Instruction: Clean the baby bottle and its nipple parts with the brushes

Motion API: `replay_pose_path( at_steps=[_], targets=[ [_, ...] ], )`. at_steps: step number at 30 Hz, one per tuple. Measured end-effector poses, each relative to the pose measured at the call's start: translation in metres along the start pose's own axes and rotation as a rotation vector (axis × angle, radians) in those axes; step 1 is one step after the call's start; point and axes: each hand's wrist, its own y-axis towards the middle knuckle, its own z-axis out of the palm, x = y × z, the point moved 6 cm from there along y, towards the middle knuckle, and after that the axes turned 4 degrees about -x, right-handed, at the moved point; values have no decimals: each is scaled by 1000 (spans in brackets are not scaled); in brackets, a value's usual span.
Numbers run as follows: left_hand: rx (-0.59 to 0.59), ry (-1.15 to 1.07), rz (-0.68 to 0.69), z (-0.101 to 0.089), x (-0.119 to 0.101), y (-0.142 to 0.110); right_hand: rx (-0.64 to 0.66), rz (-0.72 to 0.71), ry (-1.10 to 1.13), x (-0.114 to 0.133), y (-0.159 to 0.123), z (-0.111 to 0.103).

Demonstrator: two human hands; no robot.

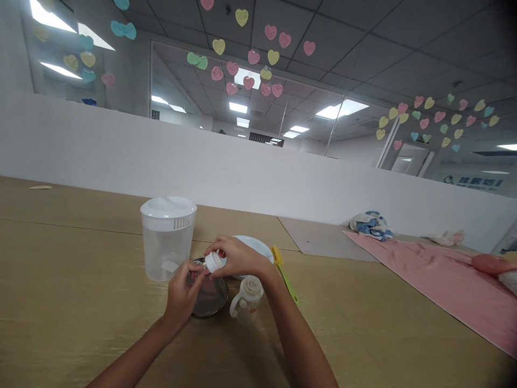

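My two hands meet at the middle of the table, over a round dark dish with a metal rim (210, 303). My right hand (239, 255) is closed, its fingers and thumb around a small white cap-like piece (214, 262). From the other side my left hand (182, 291) pinches at the left end of that piece; what lies between its fingertips is mostly hidden. A white-handled cup (247, 302) stands below my right wrist. Behind that wrist lies a white plate (258, 248), partly covered by my hand and forearm.
A clear plastic bucket with a white lid (167, 237) stands left of my hands. To the right lies a yellow-headed brush with a green handle (286, 276). A pink cloth (436, 277) covers the table's right side, with a blue-and-white cloth (370, 225) near the white partition (258, 175).
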Motion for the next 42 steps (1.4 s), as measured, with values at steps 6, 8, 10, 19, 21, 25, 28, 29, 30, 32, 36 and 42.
replay_pose_path(
  at_steps=[6,8,10,19,21,25,28,29,30,32,36,42],
  targets=[
    [-13,-17,10,-1,1,-1,-5,3,-9,6,-1,-3],
    [-16,-23,14,-2,0,0,-8,1,-24,8,-1,-3],
    [-22,-31,4,-3,-2,0,-20,7,-32,9,0,-4],
    [-84,-98,-92,-6,0,3,-106,41,-68,10,2,-5],
    [-65,-101,-92,-3,3,2,-92,44,-75,9,2,-5],
    [-45,-148,-18,1,6,-1,-55,23,-20,9,1,-8],
    [-41,-199,33,2,7,-2,-47,15,63,9,-2,-13],
    [-38,-208,38,3,7,-2,-50,21,84,8,-3,-15],
    [-36,-213,38,4,8,-1,-53,32,100,7,-4,-17],
    [-30,-209,35,5,6,-1,-56,58,124,5,-5,-18],
    [-22,-189,31,8,1,0,-43,88,160,7,-7,-19],
    [105,-170,34,7,-3,-4,-113,166,300,8,-17,-39]
  ],
)
